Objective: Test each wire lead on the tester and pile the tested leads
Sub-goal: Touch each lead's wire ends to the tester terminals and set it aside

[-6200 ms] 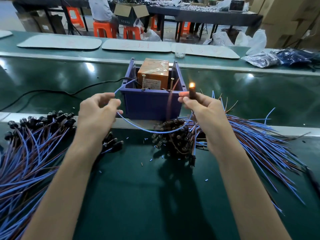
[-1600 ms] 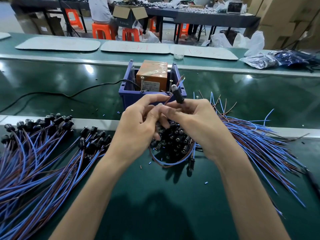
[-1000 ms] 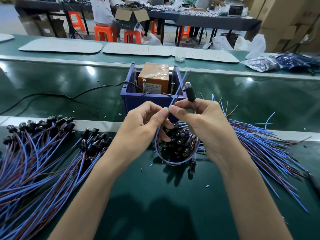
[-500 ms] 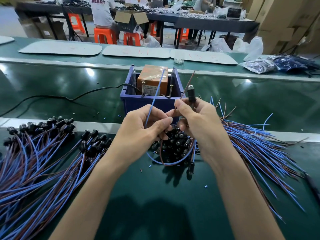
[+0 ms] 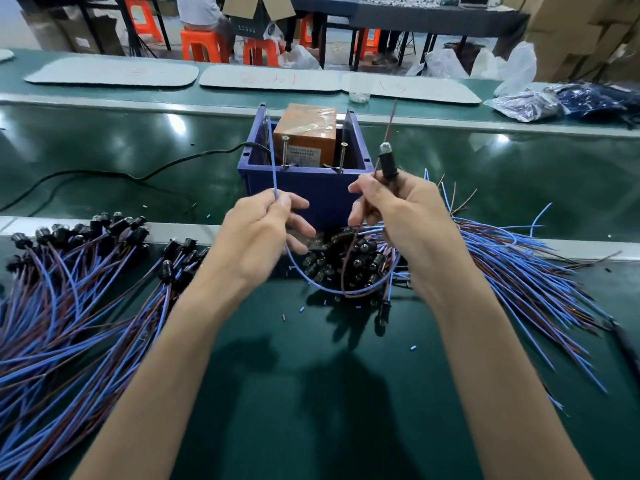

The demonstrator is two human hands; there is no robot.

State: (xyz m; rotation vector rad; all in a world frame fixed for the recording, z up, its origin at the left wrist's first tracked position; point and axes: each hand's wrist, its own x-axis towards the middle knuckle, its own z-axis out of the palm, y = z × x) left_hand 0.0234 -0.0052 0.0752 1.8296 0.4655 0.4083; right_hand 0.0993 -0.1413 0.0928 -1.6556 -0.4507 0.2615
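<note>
The left hand (image 5: 258, 233) pinches the blue wire (image 5: 272, 157) between thumb and first finger, the other fingers half curled; the wire rises straight up from this pinch, in front of the left wall of the blue bin (image 5: 304, 188). The right hand (image 5: 403, 216) is closed around the black lamp socket (image 5: 387, 161), which stands upright above the fist with its bulb on top, unlit, and a thin brown wire (image 5: 390, 119) goes up beside it. Between the two hands the blue wire hangs down in a loop, together with a brown one, just over the heap of untested leads (image 5: 349, 261) that lies under and to the right of the right hand. The tester (image 5: 304, 133) – an orange box with two upright pins at its front – sits inside the bin, just beyond both hands. The pile of tested leads (image 5: 69, 289) is spread on the counter (image 5: 311, 393) to the left of the left forearm, sockets pointing away.
</note>
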